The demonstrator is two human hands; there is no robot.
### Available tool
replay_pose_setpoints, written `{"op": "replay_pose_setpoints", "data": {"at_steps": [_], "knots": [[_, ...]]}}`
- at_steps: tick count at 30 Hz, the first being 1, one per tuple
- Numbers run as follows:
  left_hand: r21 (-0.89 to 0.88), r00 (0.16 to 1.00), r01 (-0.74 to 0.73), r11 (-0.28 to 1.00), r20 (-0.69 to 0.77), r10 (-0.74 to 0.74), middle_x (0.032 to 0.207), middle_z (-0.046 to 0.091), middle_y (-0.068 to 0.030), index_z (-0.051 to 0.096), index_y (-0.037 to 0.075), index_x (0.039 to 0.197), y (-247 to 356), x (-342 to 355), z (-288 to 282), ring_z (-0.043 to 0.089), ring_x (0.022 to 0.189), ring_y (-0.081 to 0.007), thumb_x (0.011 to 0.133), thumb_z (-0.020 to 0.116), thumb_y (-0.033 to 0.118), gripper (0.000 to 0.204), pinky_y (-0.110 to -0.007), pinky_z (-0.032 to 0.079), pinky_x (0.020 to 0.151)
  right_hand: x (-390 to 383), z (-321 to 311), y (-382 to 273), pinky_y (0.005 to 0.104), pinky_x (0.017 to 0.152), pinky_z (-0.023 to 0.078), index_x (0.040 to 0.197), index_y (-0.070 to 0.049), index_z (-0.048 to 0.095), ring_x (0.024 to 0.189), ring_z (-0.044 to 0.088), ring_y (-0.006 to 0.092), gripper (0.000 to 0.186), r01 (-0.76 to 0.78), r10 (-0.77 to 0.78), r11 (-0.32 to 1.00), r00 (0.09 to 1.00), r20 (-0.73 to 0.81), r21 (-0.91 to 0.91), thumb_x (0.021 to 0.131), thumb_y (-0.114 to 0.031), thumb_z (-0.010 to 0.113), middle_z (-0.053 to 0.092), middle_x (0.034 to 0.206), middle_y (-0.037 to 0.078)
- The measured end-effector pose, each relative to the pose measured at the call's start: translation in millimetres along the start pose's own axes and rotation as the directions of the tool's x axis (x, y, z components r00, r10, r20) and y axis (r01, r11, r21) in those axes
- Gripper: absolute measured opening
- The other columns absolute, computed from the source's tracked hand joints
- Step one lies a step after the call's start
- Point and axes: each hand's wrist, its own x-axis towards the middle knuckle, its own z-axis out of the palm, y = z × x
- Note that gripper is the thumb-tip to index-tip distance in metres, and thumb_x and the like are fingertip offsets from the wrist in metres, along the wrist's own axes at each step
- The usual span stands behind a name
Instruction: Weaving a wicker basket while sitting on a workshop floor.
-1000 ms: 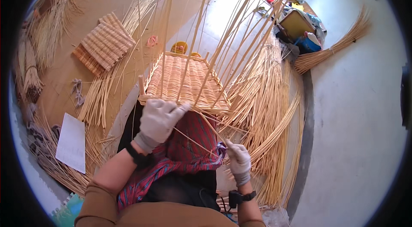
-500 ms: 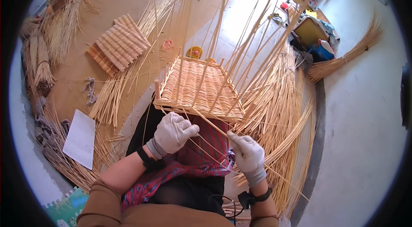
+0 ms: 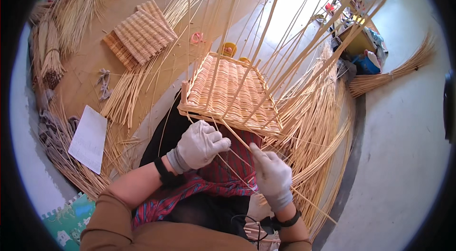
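A woven wicker basket base (image 3: 232,87) rests on my lap over a red plaid cloth (image 3: 232,168), with tall stakes (image 3: 251,61) rising from its rim. My left hand (image 3: 200,145), in a whitish glove, is closed close below the near rim. Thin wicker strands run out from under its fingers. My gloved right hand (image 3: 274,175) is closed on a thicker wicker rod (image 3: 236,135), which slants from the near rim down to the right and continues beyond the hand. The left fingertips are partly hidden.
A large pile of loose wicker rods (image 3: 311,123) lies to the right. Woven panels (image 3: 141,35) sit on more rods at the far left. A white board (image 3: 89,139) is at the left. A tied rod bundle (image 3: 394,73) leans against the right wall, beside a cluttered container (image 3: 356,40).
The basket base, stakes and both hands appear slightly further right as the view shifts. Both hands keep their closed grip, and the thicker rod stays in the right hand.
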Motion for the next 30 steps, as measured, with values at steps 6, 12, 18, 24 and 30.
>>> {"op": "replay_pose_setpoints", "data": {"at_steps": [6, 12, 18, 24, 30], "knots": [[0.153, 0.996, -0.007, 0.988, -0.087, 0.020, 0.085, 0.063, 0.0037, 0.073, 0.022, 0.107, 7, 25, -6, 0.065, 0.090, -0.0205, 0.080, 0.079, 0.030, 0.029, -0.042, 0.048, 0.087, 50, 8, 18, 0.0432, 0.076, 0.058, 0.127, -0.016, 0.074, 0.091, 0.071, 0.0328, 0.036, 0.108, -0.108, 0.994, 0.994, 0.008, -0.006, 0.091, -0.010, 0.068, 0.072, 0.099, 0.007], [0.192, 0.991, 0.129, 0.973, 0.020, -0.136, 0.101, 0.070, -0.0026, 0.070, 0.018, 0.123, -1, 54, 39, 0.068, 0.103, -0.0248, 0.090, 0.073, 0.034, 0.037, -0.053, 0.048, 0.094, 56, 5, 36, 0.0402, 0.086, 0.058, 0.112, -0.011, 0.074, 0.101, 0.071, 0.0325, 0.023, 0.072, -0.071, 0.964, 0.997, -0.013, 0.257, 0.090, -0.005, 0.071, 0.072, 0.112, 0.010], [0.167, 0.992, 0.125, 0.978, -0.009, -0.125, 0.092, 0.071, 0.0023, 0.070, 0.018, 0.115, -8, 48, 36, 0.069, 0.091, -0.0240, 0.092, 0.070, 0.027, 0.025, -0.043, 0.047, 0.081, -4, 16, 63, 0.0342, 0.075, 0.056, 0.112, -0.009, 0.075, 0.084, 0.070, 0.0230, 0.024, -0.130, 0.137, 0.990, 0.865, -0.483, 0.049, 0.088, -0.005, 0.080, 0.073, 0.095, 0.010], [0.135, 0.988, 0.122, 0.983, -0.109, -0.108, 0.083, 0.071, 0.0045, 0.069, 0.019, 0.116, -10, 45, 36, 0.069, 0.079, -0.0213, 0.093, 0.069, 0.023, 0.023, -0.040, 0.045, 0.076, -4, 26, 64, 0.0257, 0.065, 0.053, 0.130, -0.006, 0.064, 0.085, 0.068, 0.0128, 0.036, -0.128, 0.665, 0.384, 0.726, -0.177, 0.914, 0.096, -0.005, 0.076, 0.072, 0.098, 0.008], [0.132, 0.974, 0.226, 0.965, 0.003, -0.228, 0.083, 0.072, 0.0002, 0.068, 0.019, 0.115, -2, 55, 36, 0.070, 0.078, -0.0221, 0.096, 0.069, 0.021, 0.019, -0.042, 0.045, 0.074, 75, -35, 49, 0.0294, 0.084, 0.057, 0.138, -0.004, 0.059, 0.106, 0.069, 0.0148, 0.039, -0.026, 0.479, 0.616, 0.805, -0.349, 0.787, 0.100, 0.001, 0.066, 0.068, 0.123, 0.012]]}}
